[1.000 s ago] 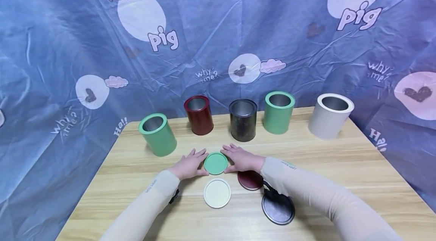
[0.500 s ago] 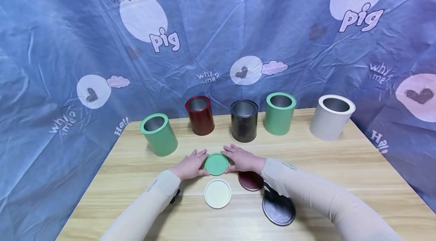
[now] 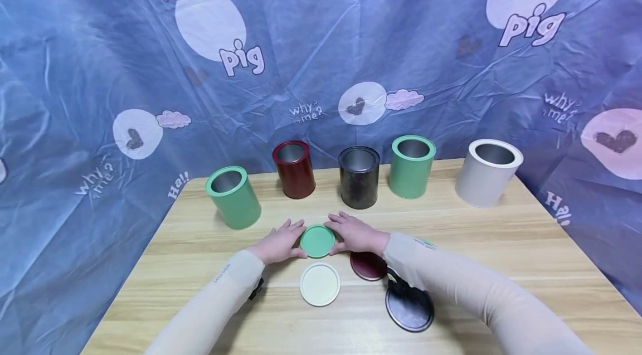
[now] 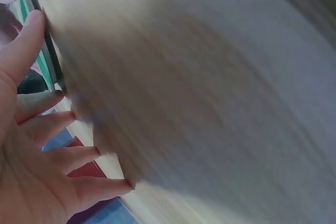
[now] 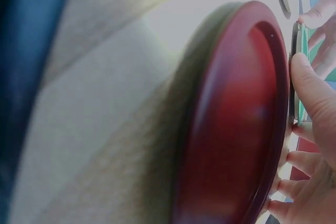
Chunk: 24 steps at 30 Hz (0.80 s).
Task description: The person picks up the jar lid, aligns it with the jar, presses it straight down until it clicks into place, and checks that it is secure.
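Observation:
A round green lid sits at mid-table between both hands. My left hand touches its left edge with thumb and index finger, the other fingers spread straight. At the lid's right edge, my right hand touches it the same way. In the left wrist view, the left thumb lies along the lid's rim, with fingertips down at the table. Under the right wrist lies a dark red lid, partly covered in the head view but large in the right wrist view. A cream lid lies just nearer than the green one.
A black lid lies partly beneath the right forearm. Along the back stand open cans: a green can, a dark red can, a black can, another green can and a white can. A blue printed cloth hangs behind.

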Each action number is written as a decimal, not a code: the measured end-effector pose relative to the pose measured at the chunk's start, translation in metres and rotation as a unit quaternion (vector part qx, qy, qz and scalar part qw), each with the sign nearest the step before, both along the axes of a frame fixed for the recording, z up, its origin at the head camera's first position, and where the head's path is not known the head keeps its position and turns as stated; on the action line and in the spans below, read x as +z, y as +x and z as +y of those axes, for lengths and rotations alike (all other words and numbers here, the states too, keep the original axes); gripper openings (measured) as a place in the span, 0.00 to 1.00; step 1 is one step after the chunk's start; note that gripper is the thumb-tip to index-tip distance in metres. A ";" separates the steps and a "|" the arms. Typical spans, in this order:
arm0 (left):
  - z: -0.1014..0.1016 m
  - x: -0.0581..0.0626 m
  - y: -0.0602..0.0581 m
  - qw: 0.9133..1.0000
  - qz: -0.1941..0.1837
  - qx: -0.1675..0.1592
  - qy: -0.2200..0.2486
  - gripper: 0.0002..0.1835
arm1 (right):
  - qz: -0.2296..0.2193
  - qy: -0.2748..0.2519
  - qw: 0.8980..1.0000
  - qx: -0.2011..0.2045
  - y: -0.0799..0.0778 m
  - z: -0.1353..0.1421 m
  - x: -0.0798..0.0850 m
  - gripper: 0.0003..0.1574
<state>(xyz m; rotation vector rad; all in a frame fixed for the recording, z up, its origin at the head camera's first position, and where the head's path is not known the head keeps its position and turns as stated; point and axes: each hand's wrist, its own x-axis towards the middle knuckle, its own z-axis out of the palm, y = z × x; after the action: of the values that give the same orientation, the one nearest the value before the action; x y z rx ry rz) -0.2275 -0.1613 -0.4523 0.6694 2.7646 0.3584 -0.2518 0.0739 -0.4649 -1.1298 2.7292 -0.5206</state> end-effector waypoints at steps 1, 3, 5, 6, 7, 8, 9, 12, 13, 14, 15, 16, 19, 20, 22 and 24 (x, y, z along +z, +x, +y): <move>0.000 0.000 0.000 1.000 0.001 -0.001 0.000 0.38 | 0.001 -0.001 1.000 0.002 0.000 0.000 0.000 0.44; 0.000 -0.001 0.000 1.000 0.003 -0.002 0.002 0.39 | 0.002 -0.004 1.000 0.007 -0.001 0.001 0.000 0.44; -0.001 -0.002 0.000 1.000 0.003 0.000 0.010 0.39 | 0.001 -0.009 1.000 0.012 -0.002 0.001 0.000 0.45; -0.002 -0.002 0.000 1.000 0.003 0.001 0.013 0.39 | 0.001 -0.012 1.000 0.016 -0.002 0.002 0.000 0.45; -0.002 -0.001 0.001 1.000 0.004 0.001 0.017 0.40 | 0.001 -0.018 1.000 0.020 -0.003 0.002 0.000 0.46; -0.003 -0.001 0.001 1.000 0.004 0.000 0.022 0.40 | -0.001 -0.024 0.999 0.024 -0.004 0.002 0.000 0.46; -0.003 -0.001 0.001 1.000 0.007 -0.002 0.025 0.41 | -0.004 -0.033 0.999 0.029 -0.004 0.002 0.001 0.45; -0.006 0.000 0.001 0.999 0.012 -0.010 0.032 0.41 | -0.014 -0.054 0.998 0.033 -0.005 0.002 0.001 0.44; -0.007 0.001 0.001 0.999 0.017 -0.013 0.034 0.41 | -0.018 -0.063 0.997 0.034 -0.006 0.002 0.001 0.44; -0.008 0.002 0.001 0.999 0.022 -0.015 0.036 0.42 | -0.024 -0.070 0.997 0.031 -0.005 0.002 0.001 0.44; -0.009 0.003 0.001 0.999 0.027 -0.018 0.039 0.42 | -0.030 -0.078 0.996 0.028 -0.005 0.001 0.002 0.44; -0.010 0.004 0.002 0.998 0.032 -0.019 0.042 0.42 | -0.032 -0.083 0.996 0.024 -0.005 0.001 0.003 0.44; -0.014 0.008 0.002 0.996 0.063 -0.029 0.049 0.42 | -0.035 -0.103 0.994 0.021 -0.004 0.000 0.008 0.45; -0.016 0.009 0.002 0.996 0.071 -0.031 0.051 0.42 | -0.034 -0.106 0.994 0.019 -0.004 -0.001 0.010 0.45; -0.020 0.014 0.001 0.994 0.084 -0.030 0.056 0.41 | -0.029 -0.114 0.993 0.019 -0.004 -0.002 0.015 0.46; -0.023 0.019 0.001 0.994 0.089 -0.026 0.063 0.42 | -0.026 -0.124 0.992 0.021 -0.006 -0.004 0.021 0.46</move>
<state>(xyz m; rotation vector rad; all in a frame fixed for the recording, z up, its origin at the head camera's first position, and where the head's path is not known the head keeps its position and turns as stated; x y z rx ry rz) -0.2261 -0.1841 -0.4329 0.8394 2.9046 0.4877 -0.2574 0.0698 -0.4441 -1.2042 2.6448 -0.8917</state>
